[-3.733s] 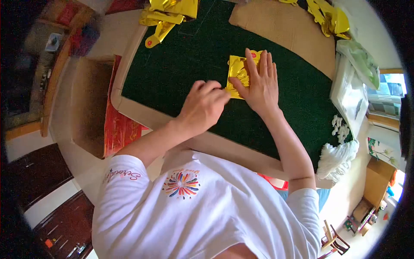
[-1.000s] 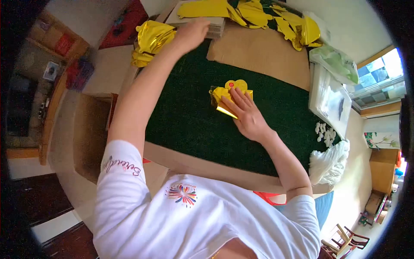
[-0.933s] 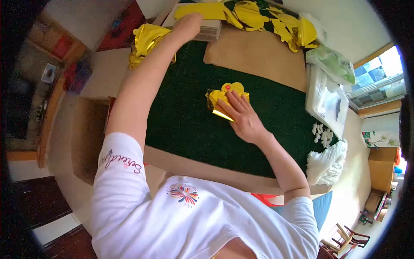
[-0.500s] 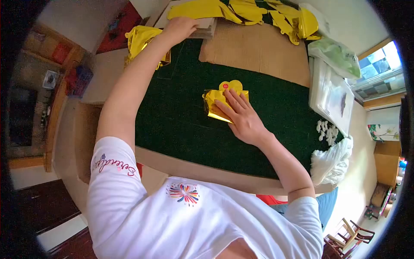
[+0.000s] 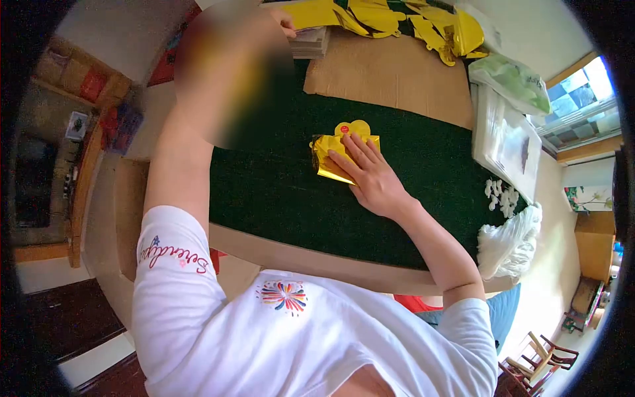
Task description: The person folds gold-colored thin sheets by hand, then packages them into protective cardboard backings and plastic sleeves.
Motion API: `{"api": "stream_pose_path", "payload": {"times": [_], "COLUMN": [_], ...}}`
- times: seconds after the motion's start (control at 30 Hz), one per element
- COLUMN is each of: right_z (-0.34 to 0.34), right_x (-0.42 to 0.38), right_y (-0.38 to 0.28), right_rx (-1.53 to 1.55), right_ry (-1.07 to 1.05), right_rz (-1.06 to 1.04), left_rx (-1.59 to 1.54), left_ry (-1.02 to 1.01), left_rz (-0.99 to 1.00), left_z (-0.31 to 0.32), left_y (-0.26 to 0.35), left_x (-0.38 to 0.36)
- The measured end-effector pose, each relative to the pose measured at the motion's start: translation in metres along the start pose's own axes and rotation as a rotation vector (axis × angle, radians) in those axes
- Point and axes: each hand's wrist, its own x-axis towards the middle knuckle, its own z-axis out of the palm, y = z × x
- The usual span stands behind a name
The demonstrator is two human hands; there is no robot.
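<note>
My right hand lies flat with its fingers stretched out, pressing a folded gold foil piece onto the dark green table covering. The piece has a rounded, lobed top and a small red round sticker. At the top left, my left hand reaches to a stack of flat sheets, beside the yellow foil spread along the far edge. A blurred patch covers most of that hand; its visible fingers are curled, and what they hold cannot be made out.
A brown cardboard sheet lies at the back. More gold foil is heaped at the far right. Along the right edge are clear plastic bags, a green-and-white package, small white pieces and a white plastic bundle.
My left hand has shifted slightly up and left at the stack, and a blur now covers its forearm. The right hand stays on the gold foil piece.
</note>
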Motion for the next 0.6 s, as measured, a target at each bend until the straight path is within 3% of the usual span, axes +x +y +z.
{"api": "stream_pose_path", "payload": {"times": [0.07,0.27,0.33,0.43,0.53,0.6], "right_z": [-0.001,0.0,0.0,0.001,0.001,0.001], "right_x": [0.0,0.001,0.001,0.0,0.0,0.0], "right_y": [0.0,0.0,-0.001,0.0,0.001,0.0], "right_rx": [-0.012,-0.019,-0.013,-0.018,-0.015,-0.001], "right_ry": [-0.003,-0.005,-0.01,-0.004,-0.014,-0.002], "right_rz": [-0.005,-0.005,-0.004,-0.007,0.001,0.0], "left_rx": [-0.051,-0.119,-0.024,0.127,-0.126,-0.069], "left_ry": [-0.047,0.049,0.187,0.324,0.488,0.613], "left_rz": [-0.048,0.128,-0.008,-0.06,-0.198,-0.242], "left_z": [0.002,0.008,0.0,-0.012,-0.043,-0.075], "left_y": [-0.021,-0.047,-0.029,-0.013,0.025,0.051], "left_x": [0.005,0.011,0.006,0.001,-0.006,-0.013]}}
